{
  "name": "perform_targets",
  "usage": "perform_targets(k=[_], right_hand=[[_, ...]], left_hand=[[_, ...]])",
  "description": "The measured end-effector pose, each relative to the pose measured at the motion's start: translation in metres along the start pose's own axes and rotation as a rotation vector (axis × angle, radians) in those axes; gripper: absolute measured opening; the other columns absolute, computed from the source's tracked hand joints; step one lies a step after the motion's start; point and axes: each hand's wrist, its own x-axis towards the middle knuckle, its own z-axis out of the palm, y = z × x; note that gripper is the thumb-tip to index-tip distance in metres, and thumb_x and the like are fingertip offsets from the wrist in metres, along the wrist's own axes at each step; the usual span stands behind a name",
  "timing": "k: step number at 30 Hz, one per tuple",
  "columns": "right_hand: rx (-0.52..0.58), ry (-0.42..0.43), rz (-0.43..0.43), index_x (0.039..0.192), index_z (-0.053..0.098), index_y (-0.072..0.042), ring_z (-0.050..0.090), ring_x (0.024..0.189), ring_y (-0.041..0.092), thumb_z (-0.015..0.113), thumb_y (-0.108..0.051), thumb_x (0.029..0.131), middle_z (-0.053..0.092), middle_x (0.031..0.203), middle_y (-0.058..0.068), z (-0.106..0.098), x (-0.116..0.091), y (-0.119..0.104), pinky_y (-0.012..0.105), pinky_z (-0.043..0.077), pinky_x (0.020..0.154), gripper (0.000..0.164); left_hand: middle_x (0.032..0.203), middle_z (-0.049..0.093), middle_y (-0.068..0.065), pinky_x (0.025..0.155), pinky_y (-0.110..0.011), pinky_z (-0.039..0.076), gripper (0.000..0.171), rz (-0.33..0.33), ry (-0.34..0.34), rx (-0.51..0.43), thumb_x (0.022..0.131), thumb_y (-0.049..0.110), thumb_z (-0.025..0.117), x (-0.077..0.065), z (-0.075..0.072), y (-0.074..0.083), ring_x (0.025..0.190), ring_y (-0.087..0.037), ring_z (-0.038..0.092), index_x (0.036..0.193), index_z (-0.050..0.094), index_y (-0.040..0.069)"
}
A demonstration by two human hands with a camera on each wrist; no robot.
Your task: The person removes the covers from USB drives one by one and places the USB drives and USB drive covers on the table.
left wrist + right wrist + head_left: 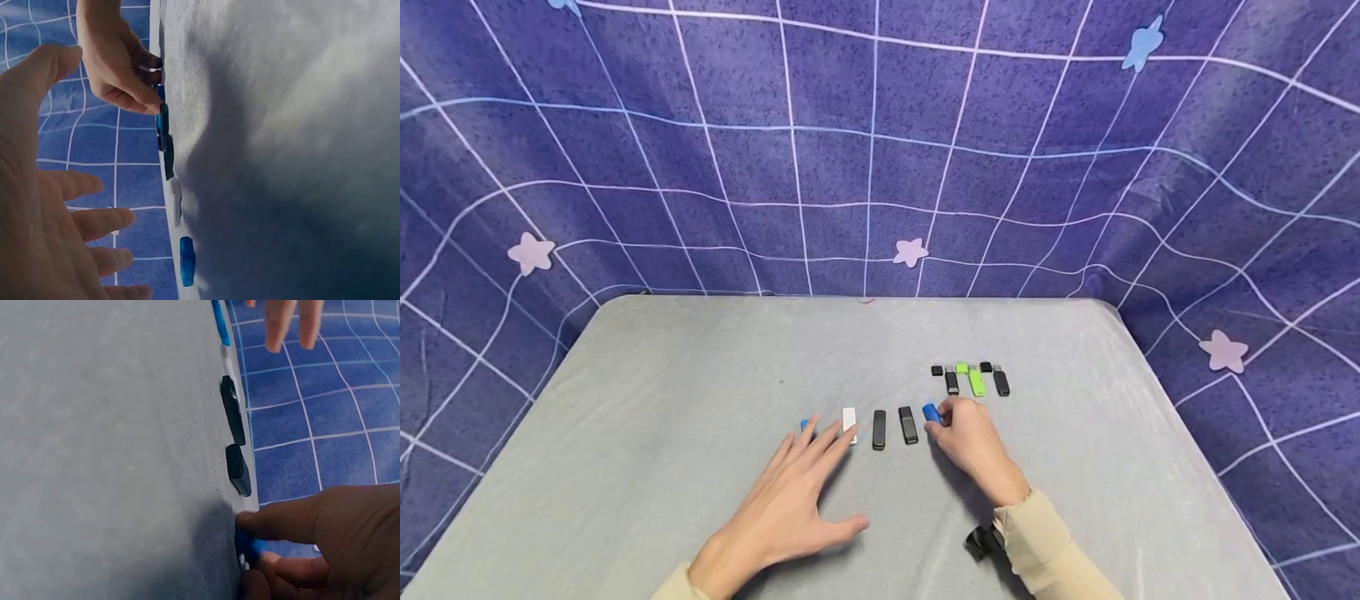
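Observation:
My right hand (973,437) pinches a blue USB flash drive (932,413) between thumb and fingers, at the right end of a row. Left of it lie two black USB flash drives (908,425), then a white one (848,418) and another blue one (187,261). Spread out and holding nothing, my left hand (790,500) is nearest the white and left blue drives, and its fingers partly cover both in the head view. Behind the right hand lie a black drive (952,381), a green drive (976,382) and another black drive (1002,381), uncapped.
A black cap (937,370), a green cap (962,367) and another black cap (986,367) lie beside the uncapped drives. The grey cloth-covered table (700,358) meets a purple-blue grid curtain (835,167). A black strap-like object (981,543) is at the right wrist.

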Motion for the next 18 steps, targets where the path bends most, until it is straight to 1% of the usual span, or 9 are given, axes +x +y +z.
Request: perform_targets(k=[4, 8, 13, 18], right_hand=[[0.018, -0.017, 0.048, 0.082, 0.069, -0.005, 0.055, 0.065, 0.015, 0.081, -0.012, 0.082, 0.063, 0.071, 0.001, -0.003, -0.001, 0.0, 0.03, 0.048, 0.061, 0.014], [0.035, -0.02, 0.068, 0.081, 0.069, -0.008, 0.055, 0.066, 0.015, 0.082, -0.013, 0.083, 0.063, 0.071, 0.0, -0.005, -0.005, -0.001, 0.03, 0.047, 0.061, 0.014], [0.055, -0.003, 0.055, 0.081, 0.069, -0.007, 0.055, 0.066, 0.014, 0.082, -0.009, 0.082, 0.064, 0.071, 0.0, -0.008, -0.009, 0.0, 0.029, 0.047, 0.062, 0.013], [0.073, -0.009, 0.033, 0.08, 0.07, -0.006, 0.055, 0.066, 0.012, 0.084, -0.006, 0.081, 0.064, 0.07, -0.001, -0.013, -0.014, 0.001, 0.028, 0.048, 0.063, 0.013]], left_hand=[[0.159, 0.047, -0.005, 0.117, -0.064, 0.034, 0.103, -0.029, -0.01, -0.024, 0.075, 0.073, 0.075, -0.003, 0.002, 0.001, 0.151, -0.04, 0.035, 0.159, 0.04, 0.023], [0.159, 0.047, -0.005, 0.117, -0.064, 0.034, 0.103, -0.035, -0.009, -0.048, 0.076, 0.074, 0.074, -0.006, 0.001, 0.001, 0.152, -0.04, 0.034, 0.158, 0.042, 0.022], [0.159, 0.048, -0.004, 0.117, -0.064, 0.033, 0.103, -0.045, 0.007, -0.081, 0.075, 0.073, 0.076, -0.008, 0.0, 0.002, 0.152, -0.04, 0.034, 0.158, 0.042, 0.023], [0.158, 0.049, -0.004, 0.117, -0.064, 0.033, 0.102, -0.053, 0.01, -0.09, 0.074, 0.072, 0.076, -0.01, 0.0, 0.001, 0.151, -0.041, 0.035, 0.157, 0.043, 0.023]])
